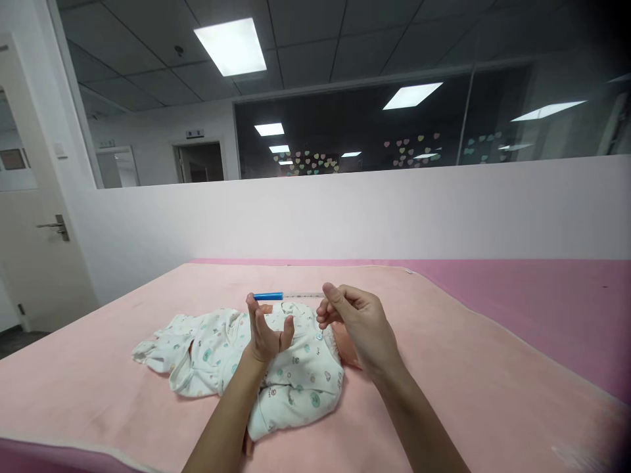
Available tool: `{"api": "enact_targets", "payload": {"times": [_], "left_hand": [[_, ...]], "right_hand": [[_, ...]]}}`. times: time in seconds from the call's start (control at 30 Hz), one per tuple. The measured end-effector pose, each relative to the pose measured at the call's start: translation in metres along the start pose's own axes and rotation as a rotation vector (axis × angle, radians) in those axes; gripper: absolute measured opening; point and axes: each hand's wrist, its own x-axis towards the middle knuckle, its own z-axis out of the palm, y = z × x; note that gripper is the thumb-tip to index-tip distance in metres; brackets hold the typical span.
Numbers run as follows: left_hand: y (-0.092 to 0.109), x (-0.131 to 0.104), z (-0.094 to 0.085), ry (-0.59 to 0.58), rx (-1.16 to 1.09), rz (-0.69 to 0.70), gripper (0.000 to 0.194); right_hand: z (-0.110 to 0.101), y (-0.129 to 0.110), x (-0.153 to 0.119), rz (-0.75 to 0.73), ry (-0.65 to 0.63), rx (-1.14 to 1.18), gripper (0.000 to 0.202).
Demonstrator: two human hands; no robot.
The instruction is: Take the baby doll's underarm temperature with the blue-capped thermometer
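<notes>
Above the pink sheet, my right hand (362,325) pinches the clear end of a thin glass thermometer (302,295) between thumb and fingers. It lies level, with small marks along its clear part and a blue sleeve (269,296) at its left end. My left hand (269,335) has its fingers raised and its thumb apart; its fingertips are at the tip of the blue sleeve. Beneath both hands lies a baby doll in white printed clothes (296,374), legs to the left. Its head (345,343) is mostly hidden behind my right hand.
The doll lies on a pale pink sheet (458,394) over a darker pink surface (542,295). A low white wall (394,217) with glass above it stands behind. At the left is a door (39,249) with a metal handle.
</notes>
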Motion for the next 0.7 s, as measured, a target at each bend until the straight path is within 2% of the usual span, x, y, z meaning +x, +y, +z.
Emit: {"api": "enact_targets", "payload": {"times": [0.13, 0.3, 0.4, 0.47, 0.53, 0.6, 0.63, 0.7], "left_hand": [[-0.001, 0.005, 0.001, 0.052, -0.040, 0.034, 0.077], [-0.001, 0.004, 0.002, 0.086, -0.059, 0.051, 0.076], [0.000, 0.004, 0.001, 0.053, -0.081, -0.028, 0.075], [0.002, 0.007, 0.002, -0.010, -0.115, -0.148, 0.071], [0.004, 0.012, 0.003, -0.145, -0.181, -0.377, 0.055], [0.008, 0.016, 0.005, -0.403, -0.310, -0.672, 0.039], [0.010, 0.017, 0.006, -0.567, -0.400, -0.791, 0.035], [0.015, 0.017, 0.009, -0.902, -0.584, -0.874, 0.032]], "right_hand": [[-0.001, -0.002, -0.001, 0.055, -0.087, 0.015, 0.039], [-0.002, 0.000, 0.001, 0.069, -0.084, -0.021, 0.041], [-0.002, -0.003, -0.002, 0.005, -0.011, -0.147, 0.043], [-0.004, -0.007, -0.011, -0.088, 0.136, -0.324, 0.043], [-0.011, -0.009, -0.028, -0.235, 0.354, -0.573, 0.043], [-0.022, -0.003, -0.053, -0.404, 0.542, -0.852, 0.042], [-0.029, 0.003, -0.068, -0.469, 0.591, -0.991, 0.042], [-0.046, 0.023, -0.097, -0.531, 0.537, -1.211, 0.043]]}}
